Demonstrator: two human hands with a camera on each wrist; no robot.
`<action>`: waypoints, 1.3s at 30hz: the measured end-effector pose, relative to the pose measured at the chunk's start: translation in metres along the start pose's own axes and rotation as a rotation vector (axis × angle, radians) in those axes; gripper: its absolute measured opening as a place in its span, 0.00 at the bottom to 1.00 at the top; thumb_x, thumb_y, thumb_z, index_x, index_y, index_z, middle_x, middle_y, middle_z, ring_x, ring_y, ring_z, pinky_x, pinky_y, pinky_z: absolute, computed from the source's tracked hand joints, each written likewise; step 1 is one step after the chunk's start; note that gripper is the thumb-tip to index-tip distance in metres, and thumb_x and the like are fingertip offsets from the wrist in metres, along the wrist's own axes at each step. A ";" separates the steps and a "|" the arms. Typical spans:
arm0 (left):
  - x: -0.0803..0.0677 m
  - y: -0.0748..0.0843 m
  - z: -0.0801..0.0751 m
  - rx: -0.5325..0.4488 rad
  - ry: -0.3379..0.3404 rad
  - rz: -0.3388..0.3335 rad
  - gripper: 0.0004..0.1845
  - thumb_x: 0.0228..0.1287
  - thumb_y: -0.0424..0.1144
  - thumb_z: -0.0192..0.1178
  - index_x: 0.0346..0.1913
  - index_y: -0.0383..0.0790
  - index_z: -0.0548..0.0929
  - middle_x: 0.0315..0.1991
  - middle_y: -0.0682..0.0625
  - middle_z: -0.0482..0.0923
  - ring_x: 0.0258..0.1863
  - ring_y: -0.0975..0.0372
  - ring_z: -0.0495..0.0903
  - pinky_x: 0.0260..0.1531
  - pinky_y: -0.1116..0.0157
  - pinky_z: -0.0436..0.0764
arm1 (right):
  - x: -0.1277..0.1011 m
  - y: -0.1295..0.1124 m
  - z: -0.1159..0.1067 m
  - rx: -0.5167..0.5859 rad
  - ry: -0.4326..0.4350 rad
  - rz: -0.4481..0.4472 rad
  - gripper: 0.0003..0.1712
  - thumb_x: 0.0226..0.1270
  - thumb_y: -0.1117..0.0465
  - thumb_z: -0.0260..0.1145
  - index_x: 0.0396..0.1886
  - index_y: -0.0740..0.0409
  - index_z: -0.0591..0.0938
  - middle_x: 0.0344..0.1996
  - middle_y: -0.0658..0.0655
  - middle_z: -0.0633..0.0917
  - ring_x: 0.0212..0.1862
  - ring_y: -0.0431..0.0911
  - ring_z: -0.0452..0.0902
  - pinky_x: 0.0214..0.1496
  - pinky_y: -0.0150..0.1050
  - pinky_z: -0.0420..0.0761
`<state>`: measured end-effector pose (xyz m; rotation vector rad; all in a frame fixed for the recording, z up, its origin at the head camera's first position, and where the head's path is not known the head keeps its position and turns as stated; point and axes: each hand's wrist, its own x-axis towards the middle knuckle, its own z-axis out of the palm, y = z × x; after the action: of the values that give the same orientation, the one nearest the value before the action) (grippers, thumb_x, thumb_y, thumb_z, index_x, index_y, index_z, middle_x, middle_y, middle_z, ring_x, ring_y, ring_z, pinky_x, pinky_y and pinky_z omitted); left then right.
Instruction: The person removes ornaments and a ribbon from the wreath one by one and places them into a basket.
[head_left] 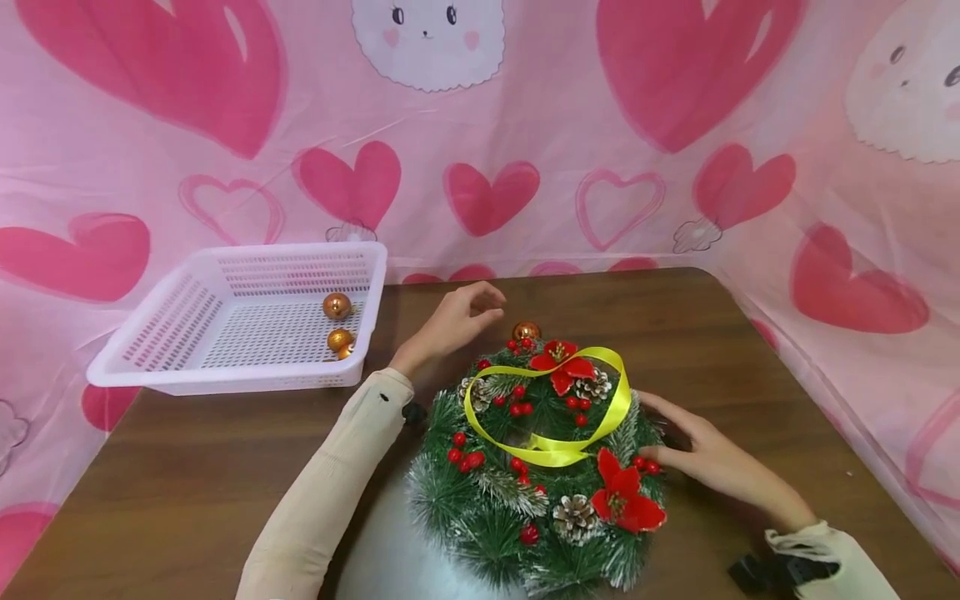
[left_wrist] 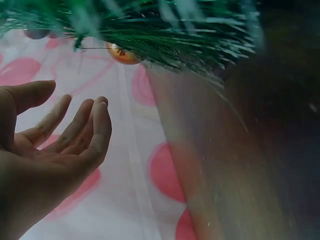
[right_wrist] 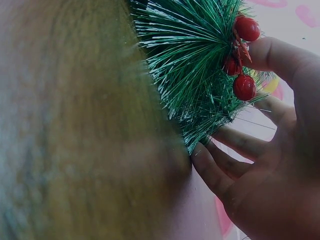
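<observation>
Fingers of the left hand (head_left: 450,321) are loosely spread and slightly curled, holding nothing; the left wrist view shows the palm turned up and bare. Just beyond those fingertips sits a shiny orange ball ornament (head_left: 526,332), tucked against the far edge of the round green artificial-pine wreath (head_left: 536,467), close to the hand but apart from it. From the left wrist camera the same ornament (left_wrist: 121,53) hangs among the green needles (left_wrist: 165,30) above the fingers (left_wrist: 97,130).

On the opposite side, the right hand (head_left: 712,458) lies flat against the wreath's outer rim, fingers extended and pressing into the needles, the thumb beside a cluster of red berries (head_left: 647,465). Its wrist camera shows the fingers (right_wrist: 225,160) slipped under the green branch tips and the thumb resting over the red berries (right_wrist: 243,85), steadying rather than clenching.

Across the wreath's middle, between the two hands, runs a looped yellow satin ribbon (head_left: 558,450), with red fabric poinsettia flowers (head_left: 626,500) and frosted pine cones (head_left: 573,512) set around it. The wreath rests on a brown wooden table (head_left: 187,483).

Well to the outer side of the left fingers stands a white perforated plastic basket (head_left: 180,300), with more orange balls (head_left: 337,306) lying in its near corner.
</observation>
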<state>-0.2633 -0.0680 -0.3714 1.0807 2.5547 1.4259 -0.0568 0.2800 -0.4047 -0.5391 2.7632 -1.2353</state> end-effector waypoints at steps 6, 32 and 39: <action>0.015 -0.005 0.005 -0.021 -0.033 -0.038 0.11 0.71 0.37 0.60 0.53 0.39 0.80 0.51 0.41 0.83 0.52 0.56 0.81 0.56 0.56 0.78 | 0.000 0.001 0.001 -0.004 -0.006 0.022 0.38 0.68 0.57 0.68 0.75 0.42 0.65 0.67 0.52 0.73 0.63 0.30 0.68 0.60 0.33 0.72; 0.018 -0.012 0.026 -0.130 -0.340 -0.133 0.21 0.77 0.39 0.53 0.67 0.34 0.73 0.63 0.43 0.76 0.57 0.54 0.78 0.43 0.62 0.83 | -0.003 -0.002 0.001 -0.041 0.012 0.004 0.40 0.67 0.59 0.69 0.75 0.39 0.64 0.68 0.49 0.73 0.65 0.29 0.67 0.61 0.30 0.69; 0.019 -0.009 0.025 -0.081 -0.330 -0.097 0.19 0.76 0.36 0.53 0.64 0.34 0.76 0.60 0.42 0.78 0.55 0.54 0.80 0.44 0.61 0.82 | -0.004 -0.004 -0.001 -0.050 0.003 0.025 0.39 0.67 0.58 0.69 0.76 0.40 0.64 0.68 0.49 0.73 0.64 0.31 0.68 0.61 0.38 0.73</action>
<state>-0.2748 -0.0415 -0.3869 1.0621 2.2661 1.2013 -0.0524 0.2800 -0.4014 -0.5052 2.8013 -1.1659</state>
